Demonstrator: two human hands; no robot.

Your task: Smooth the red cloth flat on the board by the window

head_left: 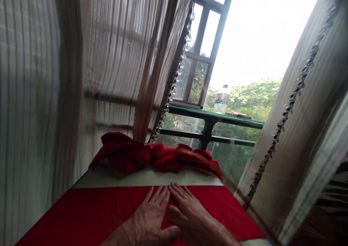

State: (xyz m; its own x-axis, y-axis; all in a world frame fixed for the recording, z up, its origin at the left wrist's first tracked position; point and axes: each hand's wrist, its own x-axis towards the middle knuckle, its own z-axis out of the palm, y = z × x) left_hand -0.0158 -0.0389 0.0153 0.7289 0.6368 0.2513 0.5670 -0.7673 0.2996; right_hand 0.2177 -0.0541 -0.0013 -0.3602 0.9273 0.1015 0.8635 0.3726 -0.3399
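Note:
A flat red cloth [89, 213] is spread over the near part of a pale table [141, 178]. My left hand [150, 219] lies palm down on the cloth with its fingers stretched out and holds nothing. Beside it my right hand [190, 215] also rests flat on the cloth, fingers spread, the two hands touching side by side. A crumpled heap of red fabric [152, 156] lies bunched along the table's far edge, apart from both hands.
Sheer striped curtains [81, 75] with beaded edges hang on the left and right [304, 130]. Beyond the table is an open window with a green ledge [190, 112] bearing a plastic water bottle [221, 99]. Trees show outside.

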